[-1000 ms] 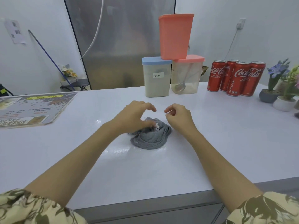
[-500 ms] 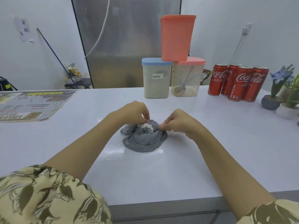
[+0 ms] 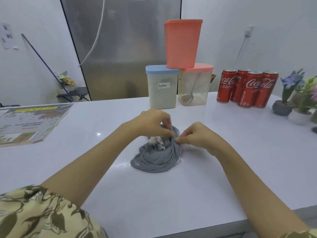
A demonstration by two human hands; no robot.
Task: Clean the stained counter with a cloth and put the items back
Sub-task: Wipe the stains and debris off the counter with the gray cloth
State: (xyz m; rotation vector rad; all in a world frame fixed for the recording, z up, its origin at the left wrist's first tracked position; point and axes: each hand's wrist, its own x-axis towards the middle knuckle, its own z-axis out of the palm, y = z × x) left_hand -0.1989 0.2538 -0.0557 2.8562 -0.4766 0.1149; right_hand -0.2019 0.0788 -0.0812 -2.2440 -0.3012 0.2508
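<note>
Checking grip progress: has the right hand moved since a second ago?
Yes. The right hand has closed leftward onto the grey cloth, judged against the latte container.

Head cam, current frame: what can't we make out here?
- Counter under the grey cloth: covered, any stain left is hidden.
- White bits in the cloth: too small to identify.
- Left hand fingertips: buried in folds.
- Flower pots: cut off by right edge.
- Menu sheet text: blurred.

Bright, even light; glare spots on the glossy counter; soft overall, edges bowed by wide-angle distortion.
</note>
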